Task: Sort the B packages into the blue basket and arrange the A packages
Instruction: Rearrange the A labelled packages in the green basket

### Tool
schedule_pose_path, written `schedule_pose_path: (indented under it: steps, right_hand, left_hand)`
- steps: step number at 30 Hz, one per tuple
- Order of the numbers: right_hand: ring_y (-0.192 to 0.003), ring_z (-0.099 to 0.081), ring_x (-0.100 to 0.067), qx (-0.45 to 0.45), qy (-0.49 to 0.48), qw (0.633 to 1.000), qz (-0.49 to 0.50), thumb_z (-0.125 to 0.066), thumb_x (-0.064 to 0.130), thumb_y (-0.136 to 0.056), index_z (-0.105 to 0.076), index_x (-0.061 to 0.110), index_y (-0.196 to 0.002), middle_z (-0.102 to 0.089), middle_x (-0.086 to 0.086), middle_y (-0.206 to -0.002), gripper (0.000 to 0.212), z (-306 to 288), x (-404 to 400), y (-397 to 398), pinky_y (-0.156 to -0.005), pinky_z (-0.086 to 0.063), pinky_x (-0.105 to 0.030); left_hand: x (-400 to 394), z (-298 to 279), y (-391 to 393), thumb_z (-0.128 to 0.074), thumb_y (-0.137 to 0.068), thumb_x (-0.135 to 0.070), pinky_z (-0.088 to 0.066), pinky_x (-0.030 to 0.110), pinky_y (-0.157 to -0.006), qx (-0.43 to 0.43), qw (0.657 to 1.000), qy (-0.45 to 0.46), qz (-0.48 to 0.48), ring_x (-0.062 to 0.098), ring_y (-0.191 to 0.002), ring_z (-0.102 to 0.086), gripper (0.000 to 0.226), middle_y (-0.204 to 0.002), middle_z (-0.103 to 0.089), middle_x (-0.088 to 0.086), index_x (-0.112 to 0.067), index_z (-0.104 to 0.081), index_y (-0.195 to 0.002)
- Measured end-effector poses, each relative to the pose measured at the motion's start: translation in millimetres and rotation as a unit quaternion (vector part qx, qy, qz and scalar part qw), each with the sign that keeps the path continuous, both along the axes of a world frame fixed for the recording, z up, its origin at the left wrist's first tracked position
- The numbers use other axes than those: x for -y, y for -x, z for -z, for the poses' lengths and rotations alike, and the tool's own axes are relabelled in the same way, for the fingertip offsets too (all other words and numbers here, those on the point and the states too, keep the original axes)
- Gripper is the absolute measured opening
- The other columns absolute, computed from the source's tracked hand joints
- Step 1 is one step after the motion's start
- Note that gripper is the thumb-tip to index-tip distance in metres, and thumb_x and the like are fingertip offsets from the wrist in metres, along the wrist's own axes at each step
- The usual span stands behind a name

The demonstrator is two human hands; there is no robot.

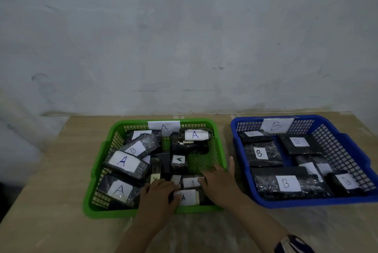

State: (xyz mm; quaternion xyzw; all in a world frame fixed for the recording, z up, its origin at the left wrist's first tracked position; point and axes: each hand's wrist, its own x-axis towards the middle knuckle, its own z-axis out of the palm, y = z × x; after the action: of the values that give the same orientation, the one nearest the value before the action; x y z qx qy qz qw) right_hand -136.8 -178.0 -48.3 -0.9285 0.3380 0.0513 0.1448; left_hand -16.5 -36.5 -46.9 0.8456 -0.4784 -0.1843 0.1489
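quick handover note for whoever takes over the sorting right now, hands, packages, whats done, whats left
Left hand: resting on the A packages at the front of the green basket, no clear grip.
Right hand: also flat on the front A packages, no clear grip.
Done: several B packages already lie in the blue basket.
Left: one B package is in the green basket, toward its back left, lying on the A packages; move it to the blue basket. The A packages lie jumbled and overlapping and need arranging.

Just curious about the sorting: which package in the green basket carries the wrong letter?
The B package near the green basket's far-left corner; every other readable label there says A.
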Motion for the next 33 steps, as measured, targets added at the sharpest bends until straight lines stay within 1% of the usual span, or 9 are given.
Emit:
schedule_pose_path:
  steps: [6,10,12,14,17,20,26,31,33]
  right_hand:
    - [-0.115,-0.047,-0.011,0.178,-0.058,0.978,0.087,-0.049,0.034,-0.091,-0.053,0.028,-0.110,-0.060,0.007,-0.114,0.020,-10,3,4,-0.112,0.011,-0.041]
    - [-0.116,-0.048,-0.011,0.255,-0.053,0.955,0.143,-0.047,0.028,-0.093,-0.052,0.023,-0.115,-0.059,0.004,-0.117,0.024,-18,8,9,-0.111,0.004,-0.031]
    - [-0.117,-0.046,-0.011,0.260,-0.048,0.953,0.146,-0.046,0.027,-0.093,-0.052,0.023,-0.117,-0.058,0.005,-0.119,0.024,-21,11,8,-0.110,0.003,-0.029]
    - [-0.117,-0.046,-0.011,0.258,-0.048,0.954,0.146,-0.046,0.026,-0.094,-0.051,0.022,-0.117,-0.058,0.004,-0.119,0.025,-23,11,7,-0.110,0.001,-0.030]
    - [-0.112,-0.048,-0.014,0.254,-0.035,0.956,0.145,-0.046,0.024,-0.093,-0.052,0.021,-0.117,-0.060,0.001,-0.112,0.025,-23,11,7,-0.111,-0.008,-0.036]
    - [-0.101,-0.048,-0.018,0.270,-0.026,0.949,0.162,-0.050,0.021,-0.092,-0.054,0.017,-0.116,-0.061,-0.002,-0.104,0.025,-24,13,8,-0.102,-0.021,-0.035]
    - [-0.090,-0.040,-0.008,0.300,-0.060,0.937,0.171,-0.052,0.021,-0.091,-0.055,0.018,-0.113,-0.060,0.001,-0.101,0.023,-23,12,8,-0.092,-0.023,-0.029]
    - [-0.099,-0.046,-0.018,0.328,-0.099,0.915,0.212,-0.051,0.019,-0.091,-0.056,0.016,-0.112,-0.047,0.019,-0.086,0.022,-32,9,12,-0.098,-0.036,-0.047]
    - [-0.110,-0.045,-0.028,0.329,-0.113,0.908,0.232,-0.051,0.020,-0.091,-0.055,0.016,-0.115,-0.051,0.011,-0.094,0.025,-36,11,15,-0.099,-0.037,-0.051]
  left_hand:
    - [-2,-1,-4,-0.042,-0.090,-0.044,-0.017,0.033,-0.106,-0.035,0.999,0.021,-0.004,0.009,-0.109,-0.049,0.007,-0.095,-0.053,-0.016,-0.038,-0.045,-0.092]
    - [3,1,-7,-0.041,-0.089,-0.048,-0.014,0.036,-0.106,-0.001,0.999,-0.040,0.024,0.011,-0.120,-0.038,0.034,-0.118,-0.048,-0.012,-0.036,-0.045,-0.120]
    - [9,0,-10,-0.042,-0.088,-0.050,-0.013,0.039,-0.106,0.002,0.996,-0.073,0.047,0.014,-0.119,-0.036,0.034,-0.110,-0.046,-0.009,-0.035,-0.048,-0.119]
    - [12,-4,-11,-0.045,-0.088,-0.048,-0.012,0.040,-0.106,-0.016,0.995,-0.076,0.059,0.014,-0.114,-0.041,0.027,-0.098,-0.046,-0.010,-0.033,-0.051,-0.110]
    - [10,-7,-10,-0.046,-0.089,-0.043,-0.008,0.041,-0.108,-0.049,0.996,-0.050,0.051,0.012,-0.110,-0.048,0.021,-0.106,-0.060,-0.012,-0.034,-0.051,-0.107]
    - [9,-10,-14,-0.040,-0.092,-0.043,-0.006,0.042,-0.109,-0.035,0.997,-0.056,0.046,0.013,-0.111,-0.047,0.024,-0.108,-0.061,-0.009,-0.036,-0.051,-0.112]
    - [16,-9,-15,-0.032,-0.095,-0.040,-0.010,0.041,-0.107,-0.013,0.993,-0.096,0.064,0.017,-0.114,-0.043,0.030,-0.114,-0.058,-0.003,-0.033,-0.051,-0.118]
    - [24,-5,-12,-0.031,-0.096,-0.038,-0.003,0.041,-0.104,-0.053,0.995,-0.074,0.041,0.018,-0.114,-0.045,0.030,-0.116,-0.057,-0.004,-0.033,-0.052,-0.117]
    - [26,-2,-12,-0.030,-0.096,-0.038,0.004,0.051,-0.109,-0.034,0.990,-0.124,0.063,0.019,-0.120,-0.041,0.032,-0.121,-0.055,-0.003,-0.033,-0.051,-0.120]
